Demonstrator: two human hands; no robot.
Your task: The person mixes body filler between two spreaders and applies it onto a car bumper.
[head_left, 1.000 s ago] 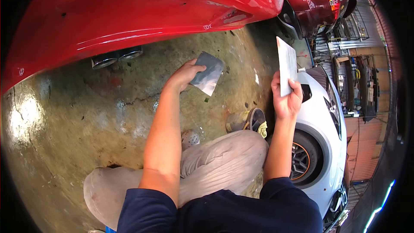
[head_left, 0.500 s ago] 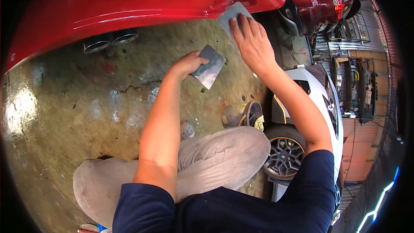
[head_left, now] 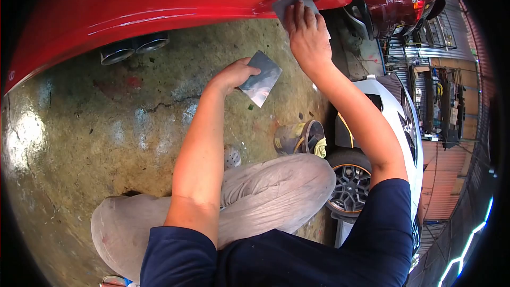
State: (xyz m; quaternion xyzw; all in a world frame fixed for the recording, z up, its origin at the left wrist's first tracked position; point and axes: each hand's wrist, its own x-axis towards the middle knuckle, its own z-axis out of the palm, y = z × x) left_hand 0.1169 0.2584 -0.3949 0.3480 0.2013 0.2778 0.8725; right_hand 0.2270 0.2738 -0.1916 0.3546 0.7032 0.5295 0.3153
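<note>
Just past the bent knees (head_left: 276, 186), my left hand (head_left: 232, 76) pinches a shiny grey plate (head_left: 261, 81) by one side, apart from the red bumper (head_left: 159, 0). Farther out, my right hand (head_left: 312, 45) holds a dull sheet (head_left: 284, 5), fingers laid over it (thumb hidden from me), its long axis slanting across the bumper's edge. The right is nearer the bumper; a dark red car (head_left: 390, 0) stands beyond.
</note>
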